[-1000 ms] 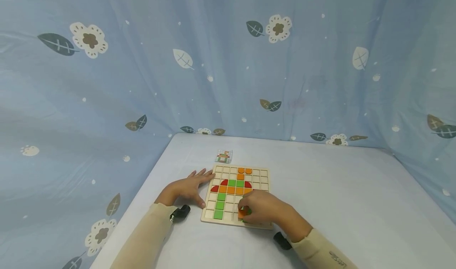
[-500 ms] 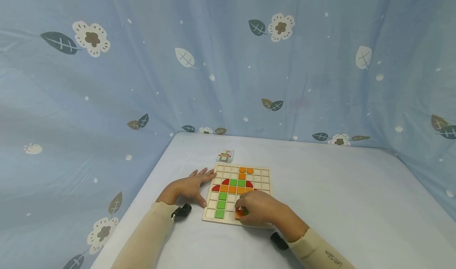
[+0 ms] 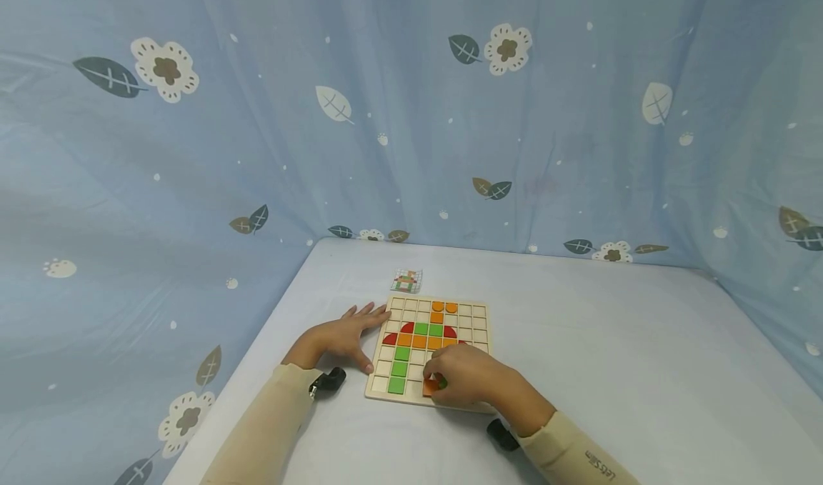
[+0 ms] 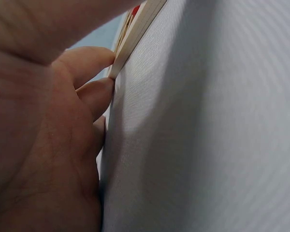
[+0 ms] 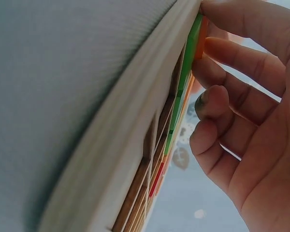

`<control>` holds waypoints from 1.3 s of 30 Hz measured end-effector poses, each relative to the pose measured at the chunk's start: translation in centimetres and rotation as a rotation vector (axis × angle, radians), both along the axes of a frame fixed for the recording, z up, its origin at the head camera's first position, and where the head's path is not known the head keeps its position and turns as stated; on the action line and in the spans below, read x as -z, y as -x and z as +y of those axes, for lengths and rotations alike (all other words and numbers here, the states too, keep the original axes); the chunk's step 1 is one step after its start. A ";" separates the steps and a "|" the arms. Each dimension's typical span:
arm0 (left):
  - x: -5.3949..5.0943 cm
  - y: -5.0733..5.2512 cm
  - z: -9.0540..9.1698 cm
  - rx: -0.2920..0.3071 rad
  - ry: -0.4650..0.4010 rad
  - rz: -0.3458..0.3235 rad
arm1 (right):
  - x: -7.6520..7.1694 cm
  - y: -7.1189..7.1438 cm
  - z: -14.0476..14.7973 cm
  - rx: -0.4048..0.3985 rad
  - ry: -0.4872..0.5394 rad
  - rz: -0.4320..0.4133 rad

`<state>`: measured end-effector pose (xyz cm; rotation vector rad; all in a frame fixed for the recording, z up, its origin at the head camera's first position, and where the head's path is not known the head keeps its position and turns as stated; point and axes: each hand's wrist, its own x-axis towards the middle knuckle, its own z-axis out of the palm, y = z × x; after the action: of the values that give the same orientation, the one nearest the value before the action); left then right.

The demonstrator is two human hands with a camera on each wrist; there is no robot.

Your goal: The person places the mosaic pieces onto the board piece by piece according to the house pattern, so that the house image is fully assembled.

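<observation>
A wooden grid board (image 3: 416, 386) lies on the white cloth, with green, orange and red tiles set in its squares. My right hand (image 3: 469, 374) is over its near right part and pinches an orange square tile (image 3: 430, 388) between thumb and fingertips. The right wrist view shows that orange tile (image 5: 201, 38) against a green tile (image 5: 189, 50) in the board's near row. My left hand (image 3: 341, 338) has its fingers spread, with thumb and fingertips against the board's left edge. In the left wrist view, fingertips (image 4: 99, 92) touch the board's side (image 4: 130, 46). My right hand hides several squares.
A small card (image 3: 406, 281) with a coloured grid picture lies just beyond the board. White cloth (image 3: 579, 328) covers the table. A blue patterned curtain (image 3: 411, 113) stands behind and at the sides.
My right hand and the orange tile have shifted slightly left over the board. The left hand stays at the board's edge. The head view has shifted a little.
</observation>
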<state>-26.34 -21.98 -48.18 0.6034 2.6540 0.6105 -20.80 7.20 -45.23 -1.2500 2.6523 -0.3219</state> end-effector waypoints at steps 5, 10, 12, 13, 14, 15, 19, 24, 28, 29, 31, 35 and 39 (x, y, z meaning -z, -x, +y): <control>0.0 0.0 0.0 -0.001 0.000 -0.001 | 0.0 -0.1 0.0 0.003 0.002 -0.006; 0.0 0.0 0.0 0.007 -0.001 0.005 | 0.0 -0.1 -0.1 0.004 -0.007 -0.002; 0.0 0.0 0.0 0.010 0.000 0.007 | 0.0 -0.1 -0.1 0.004 -0.013 0.002; 0.0 -0.1 0.0 0.012 0.001 0.008 | 0.0 -0.1 -0.1 0.003 -0.016 0.005; -0.1 -0.1 0.0 0.013 0.001 0.010 | 0.0 -0.1 -0.1 0.003 -0.019 0.007; -0.1 -0.1 0.0 0.016 0.002 0.010 | 0.1 -0.1 -0.1 0.004 -0.020 0.009; -0.2 -0.1 0.1 0.019 0.004 0.010 | 0.1 -0.1 -0.1 0.006 -0.024 0.014; -0.3 -0.2 0.1 0.008 0.007 0.006 | 0.0 -0.2 -0.1 0.015 -0.026 0.013; -0.2 -0.1 0.1 0.011 0.001 0.005 | -0.1 -0.1 0.1 0.014 -0.019 0.003; -0.2 -0.1 0.1 0.013 0.003 0.006 | -0.2 -0.1 0.2 0.012 -0.015 0.000; -0.2 0.0 0.1 0.012 0.000 0.006 | -0.4 0.0 0.5 0.012 -0.005 -0.005; -0.2 0.0 0.1 0.008 0.005 0.010 | -0.7 0.2 1.3 -0.003 0.010 0.023; -0.2 0.0 0.1 0.014 0.000 0.012 | -1.0 0.1 2.2 -0.003 0.009 0.045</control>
<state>-26.38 -21.89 -48.00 0.6273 2.6583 0.6048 -20.91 9.40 -44.25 -1.2791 2.6893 -0.3094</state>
